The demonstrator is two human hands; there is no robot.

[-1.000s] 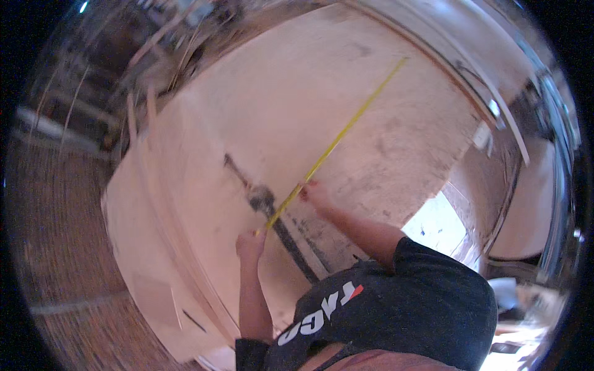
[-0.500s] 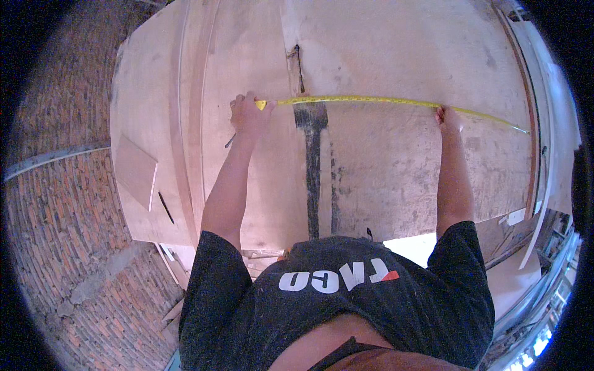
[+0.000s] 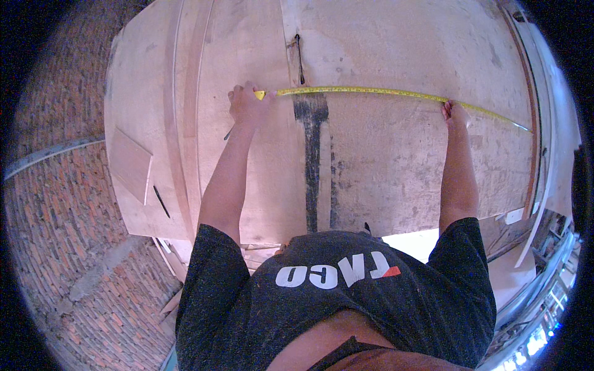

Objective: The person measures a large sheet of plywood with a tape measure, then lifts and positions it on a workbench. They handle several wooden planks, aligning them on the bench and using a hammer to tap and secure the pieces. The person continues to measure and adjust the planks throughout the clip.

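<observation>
A yellow tape measure is stretched from left to right across a large plywood surface. My left hand is closed around its case, of which only a yellow bit shows. Below that palm a thin dark stick pokes out, its kind unclear. My right hand pinches the blade well to the right. Past those fingers the blade runs on, and its tip lies by the reddish-brown wooden strip at the board's right side. A black stripe marks the wood between my hands.
Beyond the tape lies a slim dark tool. Long wooden strips run along the left part. Further left are a small plywood piece and a black pen-like stick. A brick wall rises on the left.
My right hand has slid a little rightward along the tape. The blade's tip is now nearer the wooden strip. My left hand keeps its hold, and the whole view has shifted slightly.
</observation>
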